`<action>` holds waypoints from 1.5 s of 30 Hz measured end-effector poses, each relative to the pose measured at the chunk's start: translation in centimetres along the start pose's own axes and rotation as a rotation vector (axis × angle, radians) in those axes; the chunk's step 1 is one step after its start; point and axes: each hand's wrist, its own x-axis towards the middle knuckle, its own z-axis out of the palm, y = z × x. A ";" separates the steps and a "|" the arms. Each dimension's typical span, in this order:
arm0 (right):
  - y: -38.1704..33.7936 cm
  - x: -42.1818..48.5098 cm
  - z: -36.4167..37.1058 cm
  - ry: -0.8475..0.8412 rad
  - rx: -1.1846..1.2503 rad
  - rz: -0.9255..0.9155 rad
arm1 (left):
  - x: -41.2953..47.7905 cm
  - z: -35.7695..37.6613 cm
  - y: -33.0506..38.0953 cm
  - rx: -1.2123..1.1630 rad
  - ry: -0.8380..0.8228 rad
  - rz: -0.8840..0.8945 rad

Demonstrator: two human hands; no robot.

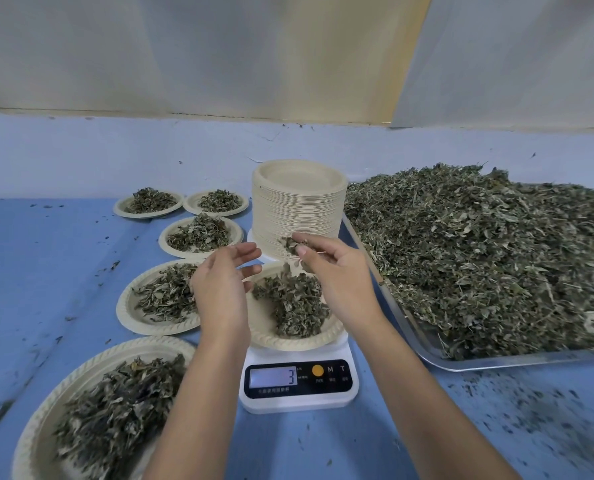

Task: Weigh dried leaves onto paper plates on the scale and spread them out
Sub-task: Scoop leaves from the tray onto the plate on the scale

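Note:
A white digital scale [299, 382] stands at centre, its display reading 3. On it sits a paper plate [288, 341] holding a small mound of dried leaves [294, 303]. My right hand [333, 271] hovers over the plate's far right side and pinches a tuft of leaves [294, 244] between thumb and fingers. My left hand [223, 285] is raised at the plate's left edge with straight fingers and holds nothing. A large metal tray [427, 344] heaped with dried leaves [489, 258] lies to the right.
A tall stack of empty paper plates [299, 206] stands just behind the scale. Several filled plates lie to the left on the blue table, the nearest [81, 375] at bottom left, another [139, 323] beside my left hand. Leaf crumbs scatter over the table.

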 end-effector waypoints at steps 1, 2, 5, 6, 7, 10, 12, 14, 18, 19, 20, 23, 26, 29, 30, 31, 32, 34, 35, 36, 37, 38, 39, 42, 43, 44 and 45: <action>0.0 0.0 0.0 -0.003 -0.001 0.007 | 0.0 0.0 0.0 0.002 -0.002 0.001; 0.1 0.0 0.1 -0.006 0.003 0.016 | 0.0 0.0 0.0 0.004 -0.003 0.002; 0.1 -0.1 0.0 -0.005 0.018 0.027 | 0.0 0.0 0.0 0.006 -0.006 -0.001; 0.1 -0.1 0.0 -0.002 0.015 0.024 | 0.0 0.0 0.0 0.005 -0.007 -0.002; 0.0 -0.1 0.0 0.001 0.016 0.019 | 0.0 0.0 0.0 0.005 -0.007 -0.003; -0.3 -0.2 0.0 0.013 0.059 0.006 | 0.1 0.0 0.0 0.010 -0.008 -0.006; -0.4 -0.2 0.0 0.016 0.086 0.003 | 0.1 -0.1 0.0 0.013 -0.009 -0.011; -0.5 -0.3 0.0 0.011 0.099 0.005 | 0.1 -0.1 0.0 0.021 -0.011 -0.007; -0.6 -0.3 0.0 -0.006 0.120 0.006 | 0.0 0.0 0.0 0.025 -0.016 -0.005; -0.6 -0.3 0.0 -0.008 0.117 0.004 | 0.0 0.0 -0.1 0.027 -0.017 -0.006; -0.6 -0.3 0.0 -0.011 0.113 0.001 | 0.0 0.0 -0.1 0.029 -0.017 -0.006; -0.5 -0.3 -0.1 -0.013 0.110 -0.002 | 0.0 -0.1 -0.1 0.030 -0.017 -0.005; -0.5 -0.2 -0.1 -0.008 0.113 -0.003 | 0.0 -0.1 -0.1 0.027 -0.021 -0.007; -0.4 -0.2 -0.1 -0.008 0.112 -0.006 | 0.0 -0.1 -0.1 0.029 -0.028 -0.005; -0.4 -0.2 -0.1 -0.009 0.113 -0.006 | 0.0 -0.1 -0.1 0.031 -0.029 -0.004; -0.4 -0.2 -0.1 -0.009 0.112 -0.005 | 0.0 -0.1 -0.1 0.031 -0.030 -0.005; -0.4 -0.2 -0.1 -0.009 0.109 -0.005 | 0.0 -0.1 -0.1 0.031 -0.031 -0.005; -0.3 -0.2 -0.1 -0.011 0.102 -0.007 | 0.0 -0.1 -0.1 0.029 -0.032 -0.007; -0.3 -0.2 -0.1 -0.011 0.099 -0.007 | 0.0 0.0 -0.1 0.028 -0.032 -0.009; -0.3 -0.2 -0.1 -0.010 0.098 -0.005 | 0.0 0.0 -0.1 0.028 -0.033 -0.010; -0.3 -0.2 -0.1 -0.011 0.100 0.000 | 0.1 0.0 -0.2 0.028 -0.034 -0.011; -0.3 -0.2 -0.1 -0.011 0.102 0.008 | 0.1 0.0 -0.2 0.029 -0.035 -0.011; -0.4 -0.2 -0.1 -0.011 0.106 0.017 | 0.1 0.0 -0.2 0.030 -0.036 -0.013; -0.4 -0.2 -0.1 0.003 0.106 0.018 | 0.1 0.0 -0.3 0.030 -0.039 -0.016; -0.5 -0.1 -0.1 0.009 0.100 0.018 | 0.0 0.0 -0.3 0.030 -0.041 -0.015; -0.5 -0.1 -0.2 0.015 0.097 0.018 | 0.0 0.1 -0.3 0.031 -0.042 -0.013; -0.5 -0.1 -0.3 0.021 0.094 0.018 | -0.1 0.2 -0.3 0.034 -0.043 -0.012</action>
